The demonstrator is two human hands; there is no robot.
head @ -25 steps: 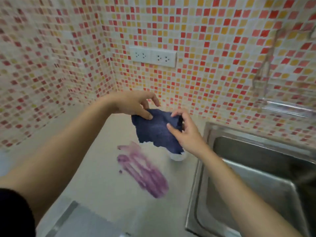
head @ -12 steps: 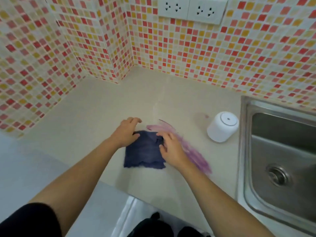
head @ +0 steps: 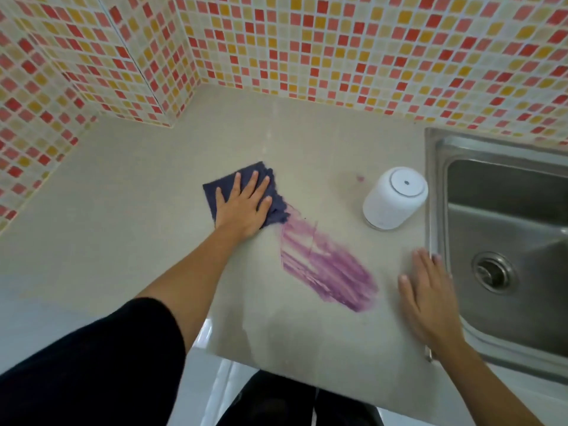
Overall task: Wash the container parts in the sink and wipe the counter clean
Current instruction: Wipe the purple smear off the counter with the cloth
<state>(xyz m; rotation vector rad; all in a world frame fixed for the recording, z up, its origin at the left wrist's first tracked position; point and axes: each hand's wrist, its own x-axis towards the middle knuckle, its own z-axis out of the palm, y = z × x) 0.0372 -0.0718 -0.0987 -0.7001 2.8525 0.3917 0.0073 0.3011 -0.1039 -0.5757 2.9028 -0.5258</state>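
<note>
The left hand [head: 242,207] is lying spread flat on the cloth [head: 276,199], pressing it to the worktop [head: 138,186] at the far end of the purple smear [head: 325,265], apparently to wipe. The white container part [head: 395,199] is standing upturned beside the sink [head: 504,241], probably awaiting washing. The right hand [head: 430,296], spread and empty, is resting near the sink's rim, seemingly bracing.

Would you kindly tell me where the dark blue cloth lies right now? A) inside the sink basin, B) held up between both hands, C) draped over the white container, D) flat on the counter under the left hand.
D: the left hand presses the dark blue cloth flat on the counter, at the upper end of the purple smear.
</note>
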